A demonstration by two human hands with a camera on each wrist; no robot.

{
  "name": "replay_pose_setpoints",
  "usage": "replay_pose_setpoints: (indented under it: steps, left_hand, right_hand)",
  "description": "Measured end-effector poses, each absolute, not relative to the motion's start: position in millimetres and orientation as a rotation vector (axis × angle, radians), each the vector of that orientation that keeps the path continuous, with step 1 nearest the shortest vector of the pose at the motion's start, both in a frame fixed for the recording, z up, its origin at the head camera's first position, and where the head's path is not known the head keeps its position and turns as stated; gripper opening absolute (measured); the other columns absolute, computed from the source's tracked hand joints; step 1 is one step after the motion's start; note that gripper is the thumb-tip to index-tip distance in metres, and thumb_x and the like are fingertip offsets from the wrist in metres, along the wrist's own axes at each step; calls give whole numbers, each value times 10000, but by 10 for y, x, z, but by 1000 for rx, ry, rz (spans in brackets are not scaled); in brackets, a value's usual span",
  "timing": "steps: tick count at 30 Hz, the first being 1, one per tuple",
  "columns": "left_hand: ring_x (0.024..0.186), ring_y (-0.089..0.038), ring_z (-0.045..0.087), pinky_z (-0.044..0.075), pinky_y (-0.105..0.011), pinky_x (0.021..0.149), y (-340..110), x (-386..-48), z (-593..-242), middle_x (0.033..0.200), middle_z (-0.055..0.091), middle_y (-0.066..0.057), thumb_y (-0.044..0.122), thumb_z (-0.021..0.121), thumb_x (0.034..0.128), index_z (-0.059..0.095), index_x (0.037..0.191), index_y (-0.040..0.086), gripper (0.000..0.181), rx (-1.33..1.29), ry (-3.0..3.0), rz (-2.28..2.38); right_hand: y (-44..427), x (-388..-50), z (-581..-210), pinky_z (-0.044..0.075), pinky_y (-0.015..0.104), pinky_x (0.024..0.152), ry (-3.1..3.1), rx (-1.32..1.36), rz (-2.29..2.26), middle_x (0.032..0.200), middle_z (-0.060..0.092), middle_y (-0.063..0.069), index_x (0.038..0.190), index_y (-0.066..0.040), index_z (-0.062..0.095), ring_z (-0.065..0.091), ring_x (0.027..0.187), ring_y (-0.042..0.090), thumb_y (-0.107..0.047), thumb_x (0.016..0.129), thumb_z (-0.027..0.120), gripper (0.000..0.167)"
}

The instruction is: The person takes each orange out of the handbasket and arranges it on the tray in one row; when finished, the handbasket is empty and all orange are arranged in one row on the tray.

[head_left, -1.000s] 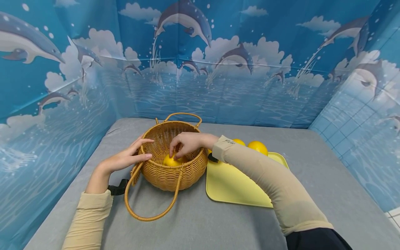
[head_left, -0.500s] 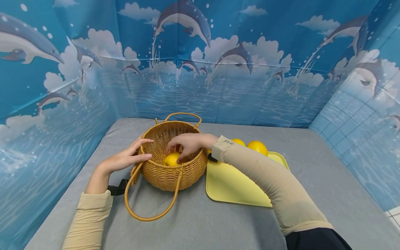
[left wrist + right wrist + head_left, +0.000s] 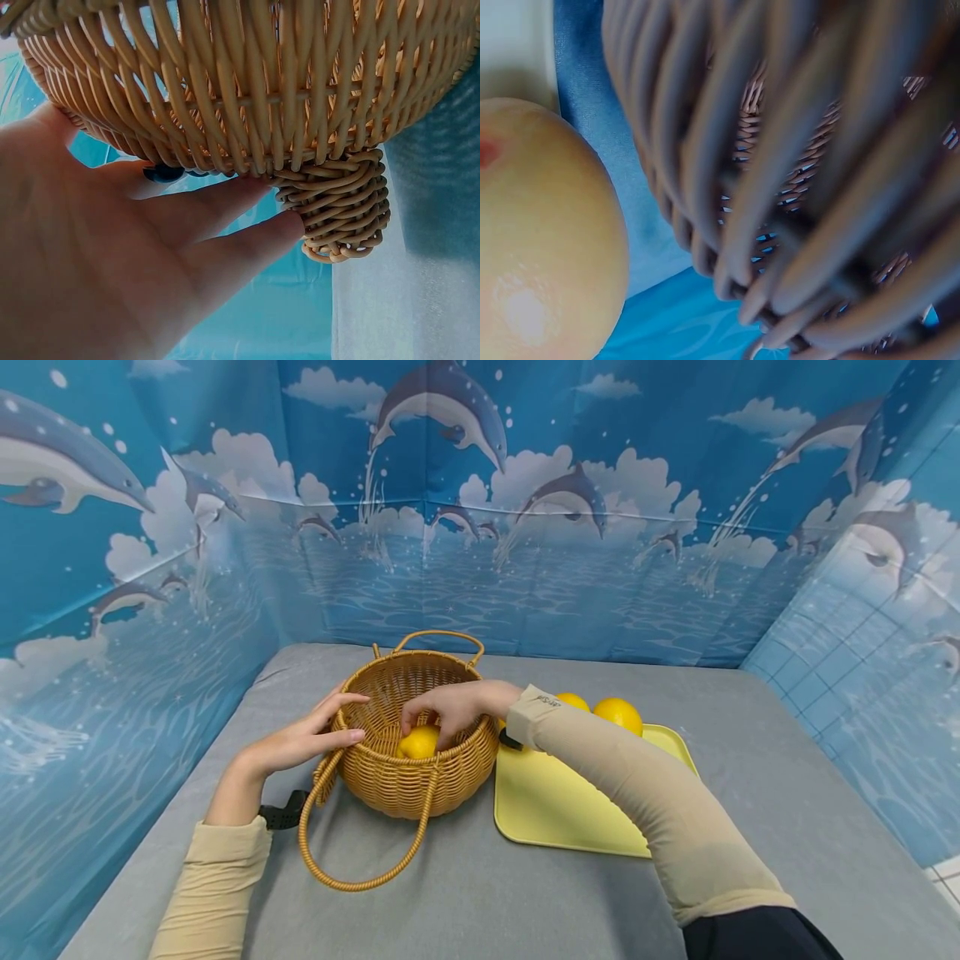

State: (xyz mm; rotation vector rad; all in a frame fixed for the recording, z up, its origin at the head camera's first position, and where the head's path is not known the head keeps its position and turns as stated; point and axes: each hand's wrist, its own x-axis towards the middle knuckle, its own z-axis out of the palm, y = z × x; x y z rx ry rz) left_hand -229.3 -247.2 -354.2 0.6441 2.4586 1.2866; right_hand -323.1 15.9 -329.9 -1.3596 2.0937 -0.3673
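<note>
A woven wicker basket (image 3: pixel 416 781) stands on the grey surface, its mouth tipped toward me and its front handle (image 3: pixel 363 885) hanging down. My left hand (image 3: pixel 303 739) holds its left rim, thumb and index finger over the edge. In the left wrist view, the other fingers (image 3: pixel 247 244) lie against the outside wickerwork and a small woven foot. My right hand (image 3: pixel 447 703) reaches inside the basket and grips a smooth yellow fruit (image 3: pixel 420 742) between thumb and fingers; its kind is unclear. Wickerwork hides this hand in the right wrist view.
Right of the basket lies a yellow tray (image 3: pixel 562 810), partly under my right forearm. Yellow fruits (image 3: pixel 618 715) sit at its back; one round fruit (image 3: pixel 547 232) looms close in the right wrist view. A blue dolphin-print curtain (image 3: pixel 480 568) encloses the back and sides.
Inside the basket, my right hand's fingers have spread and shifted around the yellow fruit, which has moved slightly right. My left hand has stayed on the rim.
</note>
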Motion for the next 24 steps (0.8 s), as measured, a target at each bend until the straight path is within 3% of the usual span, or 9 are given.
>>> replay_pose_setpoints:
  steps: [6, 14, 18, 24]
  left_hand:
    - [1397, -346, -128, 127, -685, 1007, -2472, -2295, -3546, 1552, -154, -71, 375, 501, 969, 284, 1457, 211, 559, 645, 2463, 1285]
    - [1398, -346, -125, 123, -680, 1011, -2477, -2296, -3549, 1552, -157, -48, 367, 499, 972, 292, 1450, 226, 539, 651, 2456, 1292]
    - [1399, -335, -135, 115, -680, 1013, -2479, -2296, -3552, 1553, -153, -43, 365, 499, 973, 295, 1448, 230, 535, 659, 2457, 1291]
    - [1398, -349, -125, 126, -682, 1010, -2474, -2299, -3551, 1551, -159, -52, 367, 494, 974, 284, 1455, 214, 547, 647, 2450, 1293]
  right_hand:
    - [154, -3215, -3287, 444, 272, 879, 2124, -1342, -337, 1222, 502, -21, 1156, -207, 534, 534, 1083, 162, -16, 778, 742, 472]
    - [130, -3197, -3285, 426, 251, 880, 2204, -1380, -213, 1254, 514, -48, 1263, -240, 520, 510, 1065, 98, -221, 841, 719, 467]
    - [124, -3199, -3297, 421, 273, 885, 2230, -1366, -188, 1276, 501, -30, 1320, -246, 468, 504, 1073, 106, -251, 866, 681, 502]
    - [121, -3199, -3280, 359, 322, 988, 2257, -1426, -133, 1392, 430, -16, 1397, -238, 425, 418, 1230, 135, -196, 933, 573, 489]
